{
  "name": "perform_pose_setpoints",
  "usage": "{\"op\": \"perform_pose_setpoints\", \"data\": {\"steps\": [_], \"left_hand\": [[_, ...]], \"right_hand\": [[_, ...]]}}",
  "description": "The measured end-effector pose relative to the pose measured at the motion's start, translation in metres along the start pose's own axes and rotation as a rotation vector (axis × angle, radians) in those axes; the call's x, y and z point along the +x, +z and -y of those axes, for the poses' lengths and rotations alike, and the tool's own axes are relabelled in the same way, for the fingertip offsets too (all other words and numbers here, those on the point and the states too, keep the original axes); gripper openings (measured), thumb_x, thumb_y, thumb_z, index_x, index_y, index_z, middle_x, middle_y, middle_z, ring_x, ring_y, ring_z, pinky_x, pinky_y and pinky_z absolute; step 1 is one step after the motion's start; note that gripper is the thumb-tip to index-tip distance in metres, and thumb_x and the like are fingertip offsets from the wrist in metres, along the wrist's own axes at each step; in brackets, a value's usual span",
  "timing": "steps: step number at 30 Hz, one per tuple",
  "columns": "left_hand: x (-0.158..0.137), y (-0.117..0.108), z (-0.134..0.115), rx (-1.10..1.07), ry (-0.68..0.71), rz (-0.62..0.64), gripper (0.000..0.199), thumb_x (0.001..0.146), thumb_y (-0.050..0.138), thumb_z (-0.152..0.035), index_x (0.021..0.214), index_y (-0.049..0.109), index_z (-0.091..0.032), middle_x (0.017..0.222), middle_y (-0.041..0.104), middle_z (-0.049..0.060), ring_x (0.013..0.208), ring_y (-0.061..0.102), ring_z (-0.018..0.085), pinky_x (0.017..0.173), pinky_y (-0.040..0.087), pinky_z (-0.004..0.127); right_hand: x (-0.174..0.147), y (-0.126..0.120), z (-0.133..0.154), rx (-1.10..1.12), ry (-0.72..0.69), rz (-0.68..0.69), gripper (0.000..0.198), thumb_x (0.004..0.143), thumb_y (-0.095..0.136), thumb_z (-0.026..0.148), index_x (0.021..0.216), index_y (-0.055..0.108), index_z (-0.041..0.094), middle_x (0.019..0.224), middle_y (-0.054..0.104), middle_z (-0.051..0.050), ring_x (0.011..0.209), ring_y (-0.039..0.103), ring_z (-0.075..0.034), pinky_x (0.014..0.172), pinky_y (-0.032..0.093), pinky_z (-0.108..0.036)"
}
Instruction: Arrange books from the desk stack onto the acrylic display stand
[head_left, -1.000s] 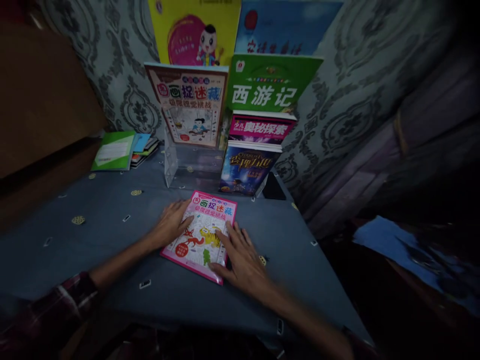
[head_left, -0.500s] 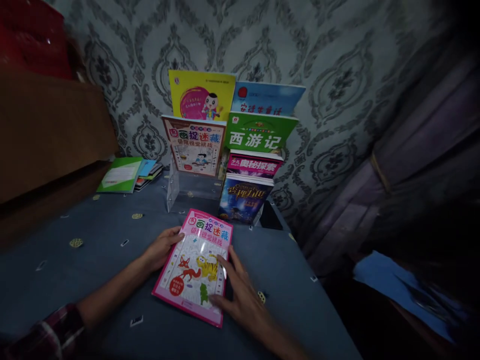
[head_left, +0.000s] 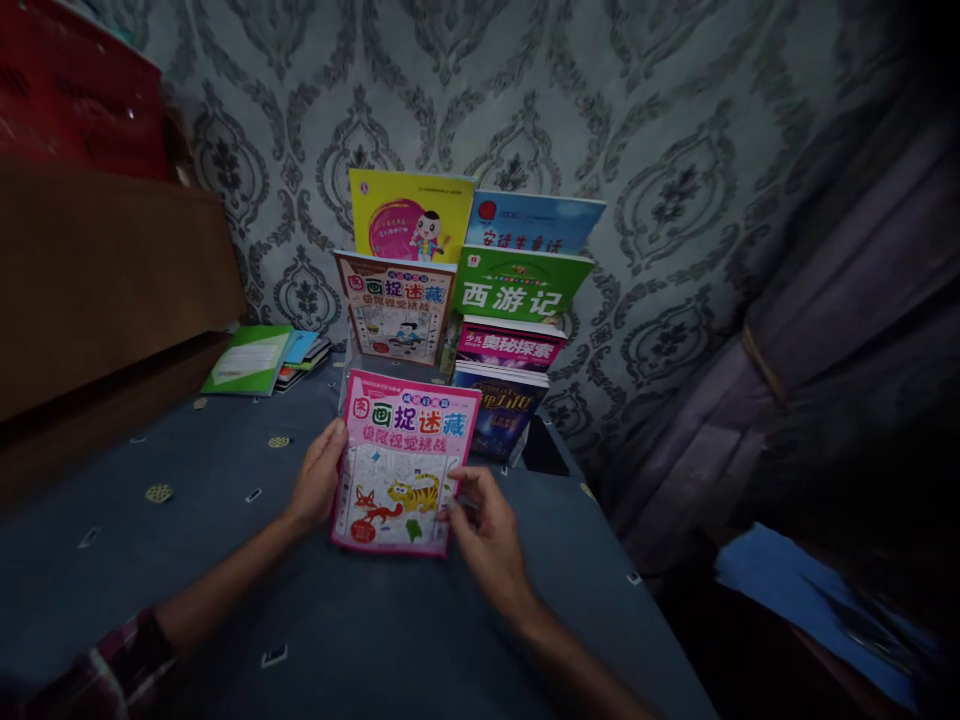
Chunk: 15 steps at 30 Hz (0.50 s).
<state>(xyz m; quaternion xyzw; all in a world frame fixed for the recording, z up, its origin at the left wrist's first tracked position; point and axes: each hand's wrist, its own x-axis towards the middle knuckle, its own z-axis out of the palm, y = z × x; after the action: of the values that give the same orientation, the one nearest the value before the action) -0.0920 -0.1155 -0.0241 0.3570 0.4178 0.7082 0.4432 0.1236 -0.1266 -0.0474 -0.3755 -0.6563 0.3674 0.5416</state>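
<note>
Pink book (head_left: 411,450) stands between the two hands, just in front of the upright books, cover facing the wearer, long axis running up and away, slightly aslant. Left hand (head_left: 319,478) grasps its left edge, fingers out of sight behind. Right hand (head_left: 491,540) at the lower right edge, thumb and forefinger over the cover; cannot tell if they pinch. Neither hand nearer. Brown-bordered book (head_left: 401,318) beyond its top edge; dark blue book (head_left: 506,415) beyond its upper right corner.
</note>
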Motion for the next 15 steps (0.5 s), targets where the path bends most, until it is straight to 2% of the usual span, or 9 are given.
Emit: {"op": "perform_pose_setpoints", "data": {"steps": [2,5,8,15], "left_hand": [[0.000,-0.002,0.000,0.029,0.073,0.019,0.058,0.073,0.075,-0.070,0.104,0.073,-0.021,0.103,0.078,0.003,0.105,0.070,0.025,0.090,0.056,0.032],[-0.002,-0.010,0.012,0.058,0.007,0.040,0.066,0.072,0.069,-0.077,0.101,0.074,-0.018,0.100,0.078,0.006,0.105,0.070,0.029,0.091,0.057,0.036],[-0.003,-0.021,0.028,0.092,-0.074,0.059,0.074,0.071,0.065,-0.083,0.097,0.075,-0.016,0.097,0.079,0.010,0.107,0.070,0.032,0.095,0.056,0.041],[-0.002,-0.033,0.051,0.216,-0.102,0.022,0.077,0.075,0.054,-0.086,0.101,0.076,-0.017,0.104,0.079,0.010,0.112,0.068,0.034,0.099,0.054,0.045]], "right_hand": [[0.000,0.003,-0.001,-0.068,-0.097,-0.029,0.012,0.090,0.052,0.024,0.101,0.056,0.026,0.099,0.068,-0.005,0.084,0.070,-0.020,0.070,0.063,-0.033],[-0.006,0.004,-0.007,-0.151,-0.217,-0.040,0.007,0.093,0.051,0.023,0.096,0.056,0.026,0.093,0.064,-0.004,0.084,0.069,-0.020,0.073,0.062,-0.032],[-0.013,0.004,-0.013,-0.195,-0.270,-0.049,0.008,0.096,0.050,0.022,0.096,0.057,0.026,0.094,0.062,-0.005,0.085,0.067,-0.018,0.073,0.061,-0.030],[-0.021,0.002,-0.022,-0.154,-0.360,-0.038,0.012,0.097,0.053,0.016,0.103,0.057,0.026,0.098,0.061,-0.003,0.089,0.068,-0.015,0.077,0.060,-0.023]]}}
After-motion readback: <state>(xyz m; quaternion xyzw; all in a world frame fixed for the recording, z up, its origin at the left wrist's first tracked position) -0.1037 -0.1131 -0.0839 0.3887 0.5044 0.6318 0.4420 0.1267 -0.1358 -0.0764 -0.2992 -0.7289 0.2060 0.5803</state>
